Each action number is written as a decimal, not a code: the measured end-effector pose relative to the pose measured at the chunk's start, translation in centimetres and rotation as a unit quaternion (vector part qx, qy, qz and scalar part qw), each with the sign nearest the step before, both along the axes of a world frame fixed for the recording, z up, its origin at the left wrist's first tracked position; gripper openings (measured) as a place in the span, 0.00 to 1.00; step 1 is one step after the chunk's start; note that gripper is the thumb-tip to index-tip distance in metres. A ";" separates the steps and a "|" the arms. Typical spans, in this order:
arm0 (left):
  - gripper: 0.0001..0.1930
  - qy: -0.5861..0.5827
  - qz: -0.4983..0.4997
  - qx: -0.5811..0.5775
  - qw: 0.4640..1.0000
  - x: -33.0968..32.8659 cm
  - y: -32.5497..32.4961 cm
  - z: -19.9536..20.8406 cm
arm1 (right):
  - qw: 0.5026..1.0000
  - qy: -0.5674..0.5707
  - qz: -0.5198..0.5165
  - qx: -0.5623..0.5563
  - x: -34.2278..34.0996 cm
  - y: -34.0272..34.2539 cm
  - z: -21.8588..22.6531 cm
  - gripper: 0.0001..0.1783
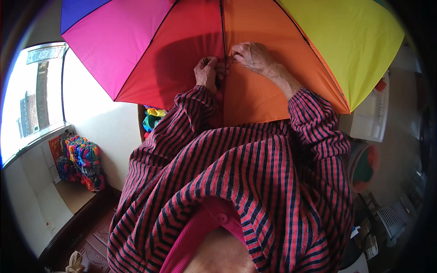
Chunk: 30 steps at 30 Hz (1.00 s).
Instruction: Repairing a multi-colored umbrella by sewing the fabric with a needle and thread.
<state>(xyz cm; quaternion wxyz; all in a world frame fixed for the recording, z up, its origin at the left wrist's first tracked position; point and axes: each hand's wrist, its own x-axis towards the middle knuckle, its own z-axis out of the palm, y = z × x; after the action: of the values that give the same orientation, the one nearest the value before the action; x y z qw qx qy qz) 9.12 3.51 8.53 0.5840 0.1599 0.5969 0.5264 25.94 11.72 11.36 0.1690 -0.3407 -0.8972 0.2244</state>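
An opened rainbow umbrella (pixel 182 45) spreads before me, its inside facing me, with pink, red, orange and yellow panels split by thin dark ribs. My left hand (pixel 207 73) is closed, pinching the red cloth beside the middle rib (pixel 223 32). Just right of that rib, over the orange panel (pixel 261 95), my right hand (pixel 252 57) is closed with its fingertips together near the red and orange seam. Whatever it pinches is too small to make out. The two hands are close together but apart.
Bundles of many-coloured cloth (pixel 82 157) are stacked by the bright window (pixel 34 91) at left. More coloured cloth (pixel 152 119) shows below the umbrella's edge. At right are a white plastic tray (pixel 371 118) and a round tub (pixel 364 168) with green and red contents.
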 end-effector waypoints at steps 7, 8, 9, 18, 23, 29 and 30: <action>0.05 -0.019 -0.034 -0.013 0.999 -0.4 0.1 0.0 | 1.000 0.003 0.000 0.013 0.1 -0.2 -0.4 0.08; 0.05 -0.023 -0.039 -0.011 0.999 -0.5 0.2 0.0 | 1.000 0.004 0.001 0.013 0.1 -0.1 -0.4 0.08; 0.05 -0.028 -0.043 -0.009 0.999 -0.6 0.2 0.0 | 1.000 0.006 0.002 0.013 0.0 -0.1 -0.5 0.08; 0.07 0.016 0.021 0.011 1.000 0.3 -0.2 -0.3 | 1.000 -0.013 -0.003 0.005 0.1 0.0 -0.6 0.08; 0.06 0.009 0.006 -0.011 1.000 -0.3 -0.5 -0.2 | 1.000 -0.008 -0.004 0.000 -0.4 -0.2 -0.7 0.08; 0.06 -0.024 -0.034 -0.022 0.999 -0.3 0.4 0.3 | 1.000 0.026 -0.006 -0.002 0.3 0.1 -0.8 0.07; 0.06 -0.023 -0.032 -0.023 0.999 -0.4 0.3 0.2 | 1.000 0.027 -0.004 -0.002 0.1 0.0 -0.9 0.07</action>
<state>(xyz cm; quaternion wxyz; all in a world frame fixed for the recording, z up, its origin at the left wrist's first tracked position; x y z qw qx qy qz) 8.69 3.84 8.70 0.6178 0.1532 0.5894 0.4974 26.08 11.74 10.46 0.1933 -0.3384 -0.8904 0.2350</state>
